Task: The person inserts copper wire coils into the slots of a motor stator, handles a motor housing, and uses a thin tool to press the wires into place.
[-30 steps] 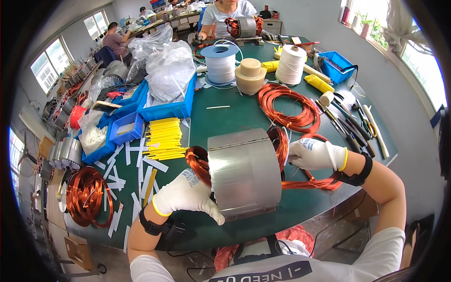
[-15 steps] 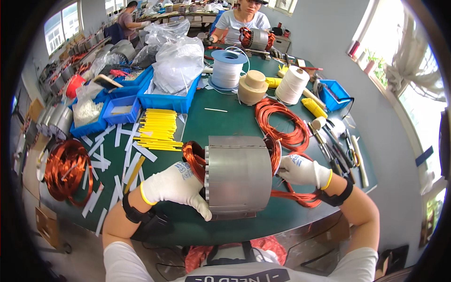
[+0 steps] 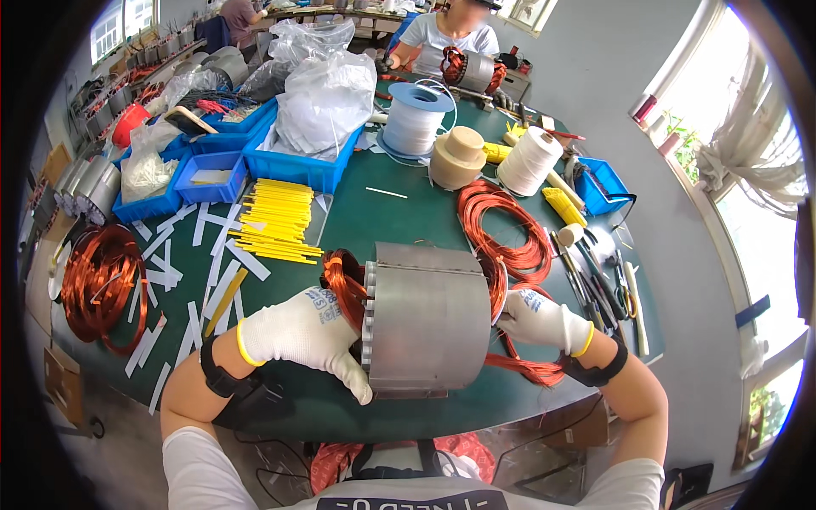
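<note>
A grey metal motor stator (image 3: 427, 319) lies on its side on the green table in front of me. Copper windings (image 3: 342, 287) bulge from its left end, and more copper wire (image 3: 494, 285) shows at its right end. My left hand (image 3: 306, 336), in a white glove, grips the left end: its thumb lies along the slotted rim, while the fingers pass out of sight behind the windings. At the right opening, my gloved right hand (image 3: 540, 321) has its fingers curled together beside a white liner edge. Whatever they pinch is hidden.
Behind the stator lies a loop of copper wire (image 3: 510, 234). Yellow strips (image 3: 276, 223), white paper strips (image 3: 217, 293) and a copper coil (image 3: 104, 289) are to the left. Hand tools (image 3: 608, 285) lie right. Spools (image 3: 416, 123) and blue bins (image 3: 306, 172) stand farther back; a co-worker (image 3: 450, 38) sits opposite.
The whole view has shifted and tilted slightly. The stator leans a little more in the picture, and both hands keep nearly the same places at its two ends.
</note>
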`<action>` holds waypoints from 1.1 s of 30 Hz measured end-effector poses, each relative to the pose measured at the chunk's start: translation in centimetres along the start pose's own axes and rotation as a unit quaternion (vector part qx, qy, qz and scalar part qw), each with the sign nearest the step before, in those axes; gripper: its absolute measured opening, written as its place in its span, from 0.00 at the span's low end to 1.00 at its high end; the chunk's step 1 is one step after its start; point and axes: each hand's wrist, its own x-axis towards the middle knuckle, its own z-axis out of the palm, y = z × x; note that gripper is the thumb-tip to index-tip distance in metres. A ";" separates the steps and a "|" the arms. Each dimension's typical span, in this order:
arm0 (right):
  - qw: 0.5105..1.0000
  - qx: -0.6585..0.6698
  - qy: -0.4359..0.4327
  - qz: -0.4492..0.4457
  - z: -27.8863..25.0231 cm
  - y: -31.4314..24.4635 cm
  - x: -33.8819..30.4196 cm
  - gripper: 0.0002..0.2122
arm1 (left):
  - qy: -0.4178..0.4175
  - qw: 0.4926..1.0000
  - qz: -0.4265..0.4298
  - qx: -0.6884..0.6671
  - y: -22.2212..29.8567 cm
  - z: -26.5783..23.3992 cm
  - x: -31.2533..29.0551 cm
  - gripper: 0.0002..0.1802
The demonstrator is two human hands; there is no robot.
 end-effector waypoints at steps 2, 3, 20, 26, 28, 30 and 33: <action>1.000 0.015 -0.004 -0.002 -0.2 -0.2 0.0 0.13 | 0.011 1.000 0.009 -0.007 -0.1 0.0 0.0 0.42; 1.000 0.030 -0.006 -0.004 -0.3 -0.2 0.0 0.13 | 0.021 1.000 0.019 -0.012 -0.1 0.0 0.1 0.42; 1.000 0.027 -0.004 -0.002 0.2 0.3 0.1 0.10 | 0.009 1.000 -0.013 -0.006 -0.6 0.3 -0.1 0.43; 1.000 0.031 0.001 -0.007 0.3 0.4 0.0 0.11 | -0.021 0.999 -0.047 -0.013 0.2 -0.3 0.1 0.46; 0.999 0.038 0.006 -0.023 0.2 0.5 0.1 0.12 | -0.031 0.998 -0.061 -0.011 0.2 -0.3 0.1 0.45; 0.999 0.032 -0.004 -0.009 0.1 0.3 0.1 0.12 | -0.077 0.991 -0.112 -0.003 0.2 -0.4 0.1 0.46; 0.999 0.045 0.006 -0.019 0.4 0.8 0.0 0.11 | -0.045 0.995 -0.086 0.022 0.0 0.0 0.1 0.47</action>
